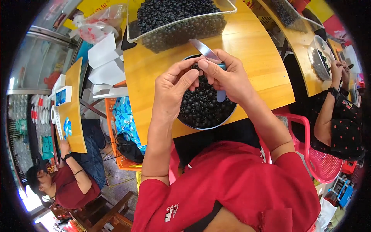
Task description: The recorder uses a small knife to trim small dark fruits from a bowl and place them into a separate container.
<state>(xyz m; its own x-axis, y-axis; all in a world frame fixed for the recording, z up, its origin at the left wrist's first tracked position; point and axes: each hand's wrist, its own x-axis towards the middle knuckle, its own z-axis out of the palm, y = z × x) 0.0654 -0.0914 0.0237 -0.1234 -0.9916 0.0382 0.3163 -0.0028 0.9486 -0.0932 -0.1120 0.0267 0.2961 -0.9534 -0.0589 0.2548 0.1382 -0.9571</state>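
Note:
My left hand (176, 83) is closed, its thumb and fingers pinching a small black round piece (196, 67). Against it, fingertips nearly touching, my right hand (228, 73) grips a knife. The silver knife blade (204, 49) sticks out past the fingers toward the far left, and a bit of teal shows beside it. Directly below both hands stands a round bowl (203, 128) filled with many black round pieces (203, 106). A pale blue-violet tab (221, 96) shows below my right hand; I cannot tell whether it belongs to the knife.
Beyond the bowl, a clear bin (181, 26) heaped with black pieces stands on the wooden table (262, 69). An orange crate (111, 127) with blue packets is at left. One person sits far left; another works at right over a clear bowl (315, 58), near a pink chair (322, 164).

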